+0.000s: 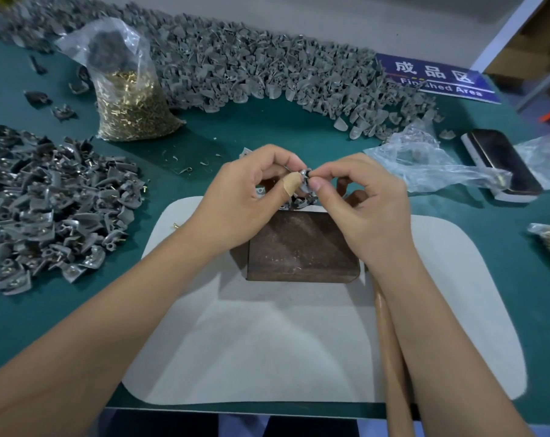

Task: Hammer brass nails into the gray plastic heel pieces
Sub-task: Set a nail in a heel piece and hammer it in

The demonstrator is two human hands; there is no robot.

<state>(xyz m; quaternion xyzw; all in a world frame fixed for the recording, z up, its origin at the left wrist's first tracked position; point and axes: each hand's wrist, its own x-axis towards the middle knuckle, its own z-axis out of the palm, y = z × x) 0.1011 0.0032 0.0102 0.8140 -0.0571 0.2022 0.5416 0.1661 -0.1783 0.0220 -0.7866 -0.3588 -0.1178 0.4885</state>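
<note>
My left hand (251, 197) pinches a gray plastic heel piece (303, 183) just above the far edge of a dark metal block (302, 247). My right hand (355, 200) pinches a small nail (308, 175) at the top of that piece with thumb and forefinger. A bandage wraps my left thumb. The hammer's wooden handle (390, 357) lies under my right forearm. Several more heel pieces (294, 205) lie behind the block, mostly hidden by my hands.
A white mat (267, 342) lies under the block on the green table. A bag of brass nails (125, 99) stands at back left. Heaps of gray heel pieces lie at left (46, 209) and along the back (267, 67). At right sit a phone (500, 162), plastic bags (425, 159) and a blue sign (437, 78).
</note>
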